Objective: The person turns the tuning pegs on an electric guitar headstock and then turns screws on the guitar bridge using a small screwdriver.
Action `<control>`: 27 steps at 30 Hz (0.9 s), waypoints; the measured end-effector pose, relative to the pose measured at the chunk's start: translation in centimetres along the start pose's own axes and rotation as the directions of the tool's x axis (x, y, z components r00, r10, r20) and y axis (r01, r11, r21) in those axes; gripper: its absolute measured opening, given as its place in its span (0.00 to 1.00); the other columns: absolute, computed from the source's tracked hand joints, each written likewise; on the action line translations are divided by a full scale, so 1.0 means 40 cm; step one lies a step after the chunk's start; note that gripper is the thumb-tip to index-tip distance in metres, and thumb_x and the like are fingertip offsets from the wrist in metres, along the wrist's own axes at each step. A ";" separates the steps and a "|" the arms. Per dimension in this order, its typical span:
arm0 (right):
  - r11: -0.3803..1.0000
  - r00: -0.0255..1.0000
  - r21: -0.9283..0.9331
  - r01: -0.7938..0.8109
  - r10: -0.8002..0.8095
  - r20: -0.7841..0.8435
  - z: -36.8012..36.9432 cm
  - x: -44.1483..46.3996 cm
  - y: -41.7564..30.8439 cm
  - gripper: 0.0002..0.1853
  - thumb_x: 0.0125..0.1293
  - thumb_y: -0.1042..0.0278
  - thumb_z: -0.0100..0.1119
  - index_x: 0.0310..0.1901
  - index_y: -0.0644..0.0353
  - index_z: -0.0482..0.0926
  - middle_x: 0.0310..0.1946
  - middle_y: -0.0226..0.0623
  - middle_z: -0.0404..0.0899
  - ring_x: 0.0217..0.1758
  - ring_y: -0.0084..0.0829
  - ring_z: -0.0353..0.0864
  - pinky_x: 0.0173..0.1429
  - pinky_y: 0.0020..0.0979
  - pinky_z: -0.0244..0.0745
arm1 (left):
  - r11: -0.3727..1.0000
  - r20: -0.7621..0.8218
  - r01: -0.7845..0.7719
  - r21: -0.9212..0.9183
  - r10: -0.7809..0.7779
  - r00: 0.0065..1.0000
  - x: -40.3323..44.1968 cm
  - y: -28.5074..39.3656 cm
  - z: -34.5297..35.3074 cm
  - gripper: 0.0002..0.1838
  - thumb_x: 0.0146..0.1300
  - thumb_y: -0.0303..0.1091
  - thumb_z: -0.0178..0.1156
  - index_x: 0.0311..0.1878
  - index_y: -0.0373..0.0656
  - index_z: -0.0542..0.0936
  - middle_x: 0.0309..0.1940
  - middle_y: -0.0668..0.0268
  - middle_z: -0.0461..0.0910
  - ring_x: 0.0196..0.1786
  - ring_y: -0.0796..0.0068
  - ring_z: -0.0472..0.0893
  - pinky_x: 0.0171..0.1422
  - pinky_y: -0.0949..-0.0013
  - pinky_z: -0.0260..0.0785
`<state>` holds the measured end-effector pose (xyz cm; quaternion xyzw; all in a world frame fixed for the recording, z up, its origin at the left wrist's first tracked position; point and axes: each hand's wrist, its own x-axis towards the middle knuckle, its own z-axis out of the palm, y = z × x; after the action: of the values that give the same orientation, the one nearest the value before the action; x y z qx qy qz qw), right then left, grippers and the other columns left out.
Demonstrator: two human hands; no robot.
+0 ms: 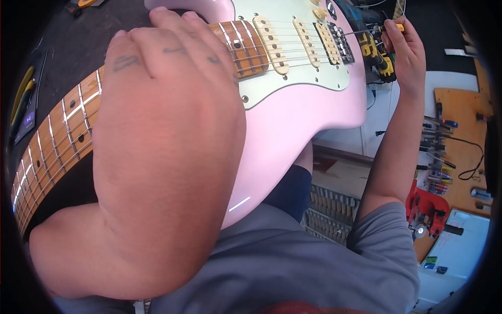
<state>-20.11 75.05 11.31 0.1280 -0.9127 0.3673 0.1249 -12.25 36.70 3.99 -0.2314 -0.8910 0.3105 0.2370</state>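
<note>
A pink electric guitar (293, 112) with a pale pickguard lies across the view, its maple neck (65, 112) running to the lower left. My left hand (167, 78) is laid over the neck near the body, fingers bent over toward the far side; its thumb is hidden. On the right, my right hand (408, 49) is closed on a thin screwdriver (400, 27) with a yellow and black handle. The screwdriver's slim shaft points left at the bridge (342, 44), and its tip appears to reach the saddles.
Yellow-handled pliers (23, 97) lie on the dark bench top at far left. Behind the guitar's tail are yellow and black power tools (384, 65). A wooden tool board (460, 115) with several hand tools, a red vise-like tool (429, 212) and a drawer of files or similar pieces (334, 209) are at right.
</note>
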 end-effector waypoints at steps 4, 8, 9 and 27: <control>1.000 0.998 0.023 -0.004 0.005 -0.057 0.001 0.001 0.020 0.10 0.82 0.63 0.56 0.44 0.59 0.78 0.29 0.22 0.69 0.32 0.16 0.63 0.38 0.21 0.57 | 1.000 -0.005 0.004 0.003 -0.004 1.000 0.001 0.001 0.001 0.25 0.66 0.25 0.58 0.66 0.27 0.75 0.62 0.47 0.80 0.59 0.59 0.82 0.71 0.61 0.74; 0.996 0.970 0.045 -0.083 0.091 -0.224 0.052 -0.017 -0.006 0.10 0.82 0.62 0.54 0.46 0.60 0.79 0.30 0.24 0.72 0.32 0.16 0.66 0.39 0.21 0.60 | 1.000 -0.001 0.004 0.017 -0.004 1.000 0.001 0.000 0.000 0.25 0.66 0.25 0.58 0.66 0.27 0.75 0.62 0.48 0.80 0.60 0.60 0.82 0.72 0.61 0.74; 0.995 0.968 0.059 -0.075 0.087 -0.235 0.059 -0.021 -0.007 0.11 0.82 0.62 0.53 0.47 0.61 0.78 0.32 0.26 0.74 0.33 0.17 0.68 0.40 0.21 0.62 | 1.000 -0.002 0.006 0.014 -0.006 1.000 0.001 0.000 -0.001 0.25 0.66 0.25 0.58 0.66 0.27 0.75 0.62 0.48 0.80 0.60 0.60 0.82 0.72 0.61 0.74; 0.836 0.917 0.497 0.233 -0.019 -0.398 0.116 -0.054 0.056 0.14 0.80 0.69 0.57 0.56 0.73 0.80 0.49 0.51 0.86 0.49 0.35 0.87 0.56 0.33 0.85 | 0.999 0.038 -0.011 0.049 0.009 0.999 -0.001 0.000 -0.005 0.27 0.67 0.28 0.58 0.68 0.27 0.74 0.64 0.48 0.78 0.61 0.60 0.81 0.72 0.62 0.73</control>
<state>-19.47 73.65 5.93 0.1455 -0.7219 0.6151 0.2816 -12.11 36.77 4.14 -0.2240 -0.8862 0.3377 0.2244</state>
